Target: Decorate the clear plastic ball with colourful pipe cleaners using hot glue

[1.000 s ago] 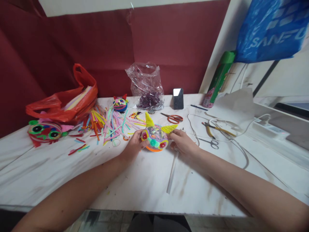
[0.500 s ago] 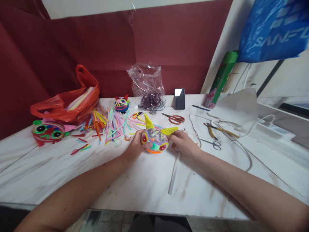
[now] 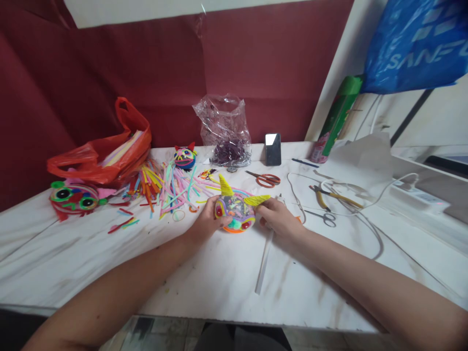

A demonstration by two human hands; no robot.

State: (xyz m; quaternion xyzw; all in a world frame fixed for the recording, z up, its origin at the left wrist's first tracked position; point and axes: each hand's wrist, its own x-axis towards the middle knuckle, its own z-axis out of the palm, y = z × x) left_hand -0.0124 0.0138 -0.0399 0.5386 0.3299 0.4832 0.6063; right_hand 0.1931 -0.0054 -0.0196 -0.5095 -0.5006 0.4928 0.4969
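Nearest me, a white strip (image 3: 263,263) lies on the marble table (image 3: 219,282), running from about 6 o'clock of my right hand (image 3: 277,218) toward the front edge. If that wrist drags back, I judge it could sweep the strip off.

Both hands close on the pipe-cleaner animal head (image 3: 235,210) at table centre — my left hand (image 3: 206,220) cups its 9 o'clock side, thumb up by a red eye, while the right pinches at 3 o'clock, just under the flat yellow ear. That ear looks the weak point: a hard squeeze or twist there could bend it or pull it loose (the upright ear at 12 o'clock seems safer).

At 3 o'clock, small scissors (image 3: 321,218), pliers (image 3: 334,196) and a white cable (image 3: 365,229) lie near my right forearm — a snag risk.

Farther off at 10 o'clock, loose pipe cleaners (image 3: 164,185) spill from a red bag (image 3: 106,156); red-handled scissors (image 3: 265,179) and a phone (image 3: 272,148) sit beyond, well clear.
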